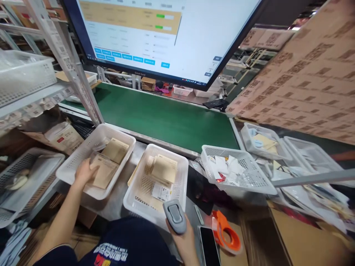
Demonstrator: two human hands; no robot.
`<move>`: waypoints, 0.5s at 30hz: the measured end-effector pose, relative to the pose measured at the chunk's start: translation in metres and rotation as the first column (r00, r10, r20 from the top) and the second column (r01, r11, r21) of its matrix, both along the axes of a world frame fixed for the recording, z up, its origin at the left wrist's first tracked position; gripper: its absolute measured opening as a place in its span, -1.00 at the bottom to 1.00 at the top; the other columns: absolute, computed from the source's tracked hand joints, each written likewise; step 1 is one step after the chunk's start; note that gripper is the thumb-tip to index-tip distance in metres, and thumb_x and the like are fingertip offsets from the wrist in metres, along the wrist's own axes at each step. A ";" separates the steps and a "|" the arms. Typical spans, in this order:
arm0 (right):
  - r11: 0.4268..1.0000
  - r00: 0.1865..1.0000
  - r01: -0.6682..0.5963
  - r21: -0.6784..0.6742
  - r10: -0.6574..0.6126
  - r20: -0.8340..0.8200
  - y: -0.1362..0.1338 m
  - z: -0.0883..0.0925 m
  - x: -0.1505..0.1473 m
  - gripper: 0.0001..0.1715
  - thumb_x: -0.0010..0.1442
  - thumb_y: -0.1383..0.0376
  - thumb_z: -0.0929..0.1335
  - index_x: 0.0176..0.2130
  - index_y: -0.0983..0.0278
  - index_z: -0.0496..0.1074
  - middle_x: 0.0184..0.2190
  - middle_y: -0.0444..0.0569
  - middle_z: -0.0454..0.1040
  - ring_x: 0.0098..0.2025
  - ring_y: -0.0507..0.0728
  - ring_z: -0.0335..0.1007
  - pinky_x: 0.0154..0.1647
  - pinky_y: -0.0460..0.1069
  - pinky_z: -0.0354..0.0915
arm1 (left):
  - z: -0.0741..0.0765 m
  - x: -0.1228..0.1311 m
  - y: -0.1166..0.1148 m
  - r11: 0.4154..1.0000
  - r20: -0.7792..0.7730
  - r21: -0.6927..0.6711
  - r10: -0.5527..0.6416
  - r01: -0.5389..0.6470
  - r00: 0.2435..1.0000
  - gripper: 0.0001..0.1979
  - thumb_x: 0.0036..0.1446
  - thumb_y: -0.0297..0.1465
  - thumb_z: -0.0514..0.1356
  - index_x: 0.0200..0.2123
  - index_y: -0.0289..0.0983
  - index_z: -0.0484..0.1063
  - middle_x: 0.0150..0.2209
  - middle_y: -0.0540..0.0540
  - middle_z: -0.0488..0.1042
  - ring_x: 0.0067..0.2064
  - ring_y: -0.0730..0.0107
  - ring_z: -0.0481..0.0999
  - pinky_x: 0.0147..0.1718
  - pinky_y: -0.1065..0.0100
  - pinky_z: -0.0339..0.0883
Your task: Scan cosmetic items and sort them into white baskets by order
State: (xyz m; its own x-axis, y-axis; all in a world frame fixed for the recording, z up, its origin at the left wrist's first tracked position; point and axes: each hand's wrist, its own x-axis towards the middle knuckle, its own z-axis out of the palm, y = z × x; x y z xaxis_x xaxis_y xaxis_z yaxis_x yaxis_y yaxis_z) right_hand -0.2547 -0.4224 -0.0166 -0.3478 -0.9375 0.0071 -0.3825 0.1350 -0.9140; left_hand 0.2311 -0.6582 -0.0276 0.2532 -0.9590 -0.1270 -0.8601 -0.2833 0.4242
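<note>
My left hand (85, 172) reaches into the left white basket (66, 160). Its fingers close on the near edge of a brown paper packet (104, 171), the thumb lying over the top; the fingertips are partly hidden. Behind that lies a second brown packet (115, 149). My right hand (185, 236) is wrapped round a grey handheld barcode scanner (175, 217), held over the near right corner of the middle white basket (183, 177). In that basket sit stacked tan packets (164, 169) and a small white labelled packet (161, 192).
A monitor (166, 37) hangs above a green conveyor belt (155, 114). To the right stands a basket of white packets (235, 159). Near my right hand lie a phone (209, 245) and an orange tape dispenser (227, 232). A metal shelf post (83, 85) rises at left.
</note>
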 end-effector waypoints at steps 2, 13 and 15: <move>0.985 0.987 -0.156 -0.073 0.154 -0.042 -0.022 0.026 0.016 -0.74 0.18 0.08 0.53 -0.23 0.20 0.60 -0.26 0.02 0.67 -0.26 0.30 0.67 -0.23 0.11 0.58 | 0.019 -0.010 0.005 0.998 -0.003 -0.049 -0.025 0.024 1.000 -0.35 0.27 -0.05 0.28 0.22 -0.43 0.61 0.15 -0.48 0.66 0.23 -0.35 0.65 0.20 -0.07 0.52; 0.806 0.856 -0.517 -0.289 0.479 -0.197 -0.085 0.145 0.070 -0.72 0.13 0.28 0.53 -0.13 0.21 0.53 -0.21 -0.06 0.49 -0.24 0.16 0.48 -0.26 -0.02 0.37 | 0.125 -0.126 0.049 0.727 -0.237 -0.676 -0.366 0.117 0.900 -0.55 0.24 0.08 0.43 -0.14 -0.19 0.71 -0.21 -0.10 0.62 -0.29 0.24 0.53 -0.32 0.27 0.42; 0.832 0.880 -0.476 -0.286 0.455 -0.139 -0.073 0.138 0.056 -0.71 0.13 0.26 0.54 -0.11 0.21 0.56 -0.19 -0.04 0.55 -0.22 0.18 0.54 -0.21 -0.01 0.45 | 0.121 -0.153 0.054 0.756 -0.330 -0.642 -0.422 0.127 0.844 -0.60 0.20 0.02 0.47 -0.15 -0.18 0.71 -0.22 -0.09 0.62 -0.30 0.27 0.52 -0.36 0.30 0.40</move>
